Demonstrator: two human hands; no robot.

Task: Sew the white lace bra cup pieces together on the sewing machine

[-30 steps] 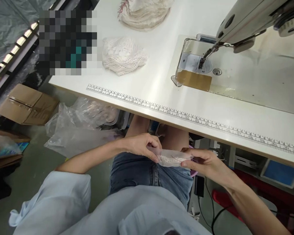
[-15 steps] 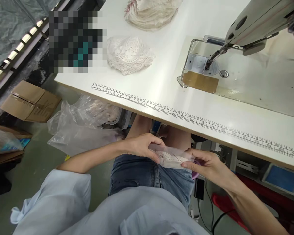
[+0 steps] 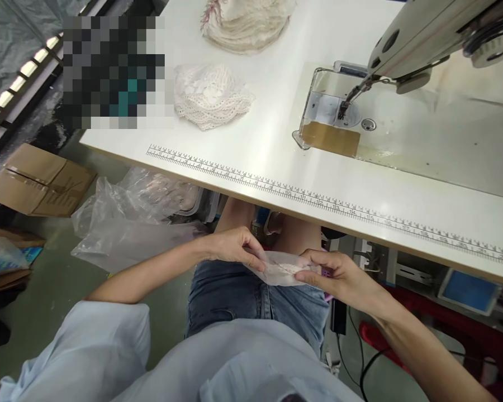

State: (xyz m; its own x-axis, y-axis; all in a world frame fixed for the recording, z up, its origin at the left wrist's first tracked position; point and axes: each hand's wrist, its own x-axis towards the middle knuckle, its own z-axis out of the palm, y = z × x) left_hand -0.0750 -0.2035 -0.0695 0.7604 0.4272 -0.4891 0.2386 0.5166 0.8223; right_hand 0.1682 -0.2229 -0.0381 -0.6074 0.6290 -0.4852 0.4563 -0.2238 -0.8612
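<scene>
Sheer white fabric piece with pale lace-like trim was up in the air over the lap of the blue denim shorts, short of the front edge of the white tabletop with printed ruler. Left hand had its near end pinched between thumb and fingertips, tips practically together. Right hand had the other end, thumb on the near face, fingers behind; gap closed down to cloth thickness. Exact fingertip contact behind the cloth: couldn't tell.

Handling, my read: very light, limp, no stiffness of its own, so it needed a hold at both ends to stay spread. Sheer part was likely a bit slippery and easy to snag or pull out of shape; trim looked thicker. Best hold: edges, flat finger pads, light tension, trim included in the pinch where possible. Fingernails in the openwork would be a risk.
</scene>
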